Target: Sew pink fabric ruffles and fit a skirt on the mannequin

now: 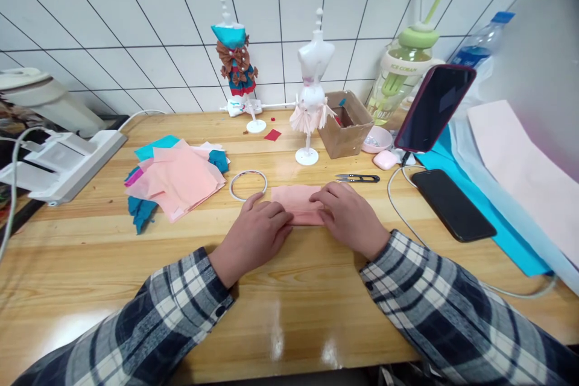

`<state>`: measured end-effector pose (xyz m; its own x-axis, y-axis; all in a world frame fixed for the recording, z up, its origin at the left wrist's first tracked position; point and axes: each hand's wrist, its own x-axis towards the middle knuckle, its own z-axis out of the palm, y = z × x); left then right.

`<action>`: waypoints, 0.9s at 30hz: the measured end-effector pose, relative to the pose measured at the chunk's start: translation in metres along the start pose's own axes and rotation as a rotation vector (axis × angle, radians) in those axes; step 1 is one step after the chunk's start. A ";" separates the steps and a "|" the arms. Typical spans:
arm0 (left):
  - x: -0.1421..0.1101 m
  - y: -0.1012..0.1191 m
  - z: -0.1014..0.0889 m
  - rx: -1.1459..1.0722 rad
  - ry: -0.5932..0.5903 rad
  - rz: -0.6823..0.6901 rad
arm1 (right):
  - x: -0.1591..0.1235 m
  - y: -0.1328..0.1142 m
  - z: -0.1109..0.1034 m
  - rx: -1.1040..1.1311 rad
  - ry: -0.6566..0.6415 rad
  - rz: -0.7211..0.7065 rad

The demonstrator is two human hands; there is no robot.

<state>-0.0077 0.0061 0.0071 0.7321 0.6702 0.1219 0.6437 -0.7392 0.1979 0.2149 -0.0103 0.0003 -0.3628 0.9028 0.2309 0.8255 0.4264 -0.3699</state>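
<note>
A small pink sheet (pixel 294 198) of thin, paper-like material lies on the table in front of me, its near edge folded up into a darker strip. My left hand (pixel 257 232) has its fingertips closed on the left end of that fold. At the right end, my right hand (pixel 351 217) holds the sheet with bent fingers and thumb; part of the sheet is hidden under it. A white ring (pixel 248 172) lies just beyond my left hand. Black thread snips (pixel 358 178) rest just past my right hand.
A stack of pink and blue sheets (pixel 181 178) lies left. Behind stand a dressed mini mannequin (pixel 235 60), one with a pink skirt (pixel 312 116) and a cardboard box (pixel 346 139). Right are a propped phone (pixel 434 108), a flat phone (pixel 453 204), a cable and a green-lidded bottle (pixel 404 69).
</note>
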 end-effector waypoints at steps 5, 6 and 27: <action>0.002 -0.006 0.003 -0.045 0.012 -0.011 | 0.000 0.000 -0.004 0.082 -0.080 -0.143; 0.002 -0.007 0.004 -0.058 0.023 -0.024 | 0.000 -0.001 -0.003 0.077 -0.100 -0.139; -0.003 -0.010 0.006 -0.202 0.096 -0.147 | 0.000 0.001 0.002 0.099 -0.086 -0.050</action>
<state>-0.0150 0.0111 -0.0015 0.6033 0.7798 0.1672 0.6772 -0.6116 0.4091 0.2146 -0.0097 -0.0022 -0.4416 0.8800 0.1747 0.7605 0.4705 -0.4475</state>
